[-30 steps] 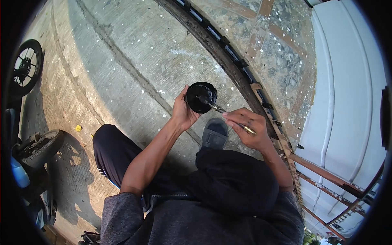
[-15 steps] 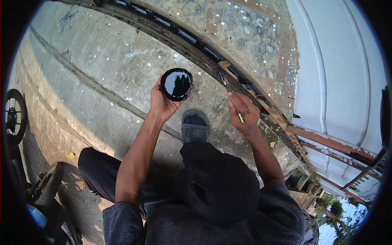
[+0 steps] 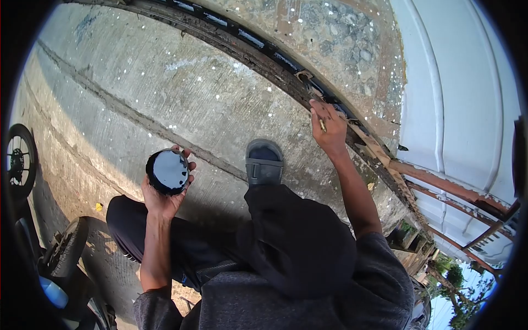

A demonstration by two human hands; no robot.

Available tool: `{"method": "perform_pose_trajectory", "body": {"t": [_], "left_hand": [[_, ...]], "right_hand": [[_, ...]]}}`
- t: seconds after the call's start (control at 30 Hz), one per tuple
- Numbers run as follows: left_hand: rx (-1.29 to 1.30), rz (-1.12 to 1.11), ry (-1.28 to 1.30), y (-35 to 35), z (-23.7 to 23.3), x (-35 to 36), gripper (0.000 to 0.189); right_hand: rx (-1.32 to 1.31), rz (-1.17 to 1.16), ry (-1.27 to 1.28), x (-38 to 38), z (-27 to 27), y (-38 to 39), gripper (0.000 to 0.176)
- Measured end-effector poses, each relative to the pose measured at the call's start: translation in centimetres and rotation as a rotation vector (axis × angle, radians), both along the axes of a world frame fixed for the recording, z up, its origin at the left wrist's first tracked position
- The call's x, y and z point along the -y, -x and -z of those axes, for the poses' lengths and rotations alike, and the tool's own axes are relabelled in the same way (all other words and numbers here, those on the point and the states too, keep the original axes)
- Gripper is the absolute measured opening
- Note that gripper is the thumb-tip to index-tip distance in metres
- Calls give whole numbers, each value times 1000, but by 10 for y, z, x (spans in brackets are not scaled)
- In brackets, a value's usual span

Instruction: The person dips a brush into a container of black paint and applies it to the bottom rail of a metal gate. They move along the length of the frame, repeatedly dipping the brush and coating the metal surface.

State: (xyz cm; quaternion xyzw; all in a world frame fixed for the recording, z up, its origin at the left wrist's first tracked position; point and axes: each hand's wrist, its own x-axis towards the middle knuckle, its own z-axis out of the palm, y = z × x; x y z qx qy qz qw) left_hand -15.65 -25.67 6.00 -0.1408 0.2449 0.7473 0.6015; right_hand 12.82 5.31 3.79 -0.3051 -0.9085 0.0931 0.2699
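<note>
The floor is of rough grey concrete, with many small white spots on it and a dark groove running across; its left part lies in sunlight, the middle in shade. A black bar with pale shiny patches, beside a rough brown beam, crosses the upper part and goes down to the right, and beyond it are stony ground and a white panel. At the left there are a wheel and a tyre, and at the lower right some trees. The brush is in the right hand, close to the bar; the end of its handle points back toward the person, and its long axis goes slantwise from there up to the bar. I cannot tell where the tip of the brush is, because the fingers cover much of it. This grip is pinching the brush between thumb and fingers. The cup is above the left knee, well apart from the bar, and its round mouth faces upward; the grip of the left hand is curled around it. The cup is black, its liquid is dark and reflects the pale sky, and the visible handle end looks golden.
</note>
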Motion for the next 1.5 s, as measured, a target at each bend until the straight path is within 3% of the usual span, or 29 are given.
{"method": "perform_pose_trajectory", "body": {"t": [0.17,0.3,0.5,0.6,0.8,0.93,1.13,1.23,1.33,1.5], "left_hand": [[43,-49,-8,-6,9,3,55],[59,-82,-26,-9,3,3,54],[69,-86,-36,-10,1,1,55],[81,-106,-52,-9,1,5,53],[69,-72,-100,-9,5,6,51],[75,-94,-68,-10,2,4,52],[68,-81,-63,-11,2,0,53],[83,-93,-78,-11,1,1,53],[74,-92,-109,-11,3,0,53],[78,-82,-106,-12,4,-1,53]], "right_hand": [[219,5,12,-9,14,12,27],[-12,53,-44,8,-6,22,20],[162,55,1,-6,15,32,25],[-103,65,-126,5,2,34,23],[138,99,15,-3,12,36,19],[-144,112,-39,11,-12,37,19],[90,112,20,-2,-5,34,17],[-53,122,-51,6,-24,29,17],[-74,19,-71,9,-10,19,15],[186,92,71,-8,1,19,15]]}}
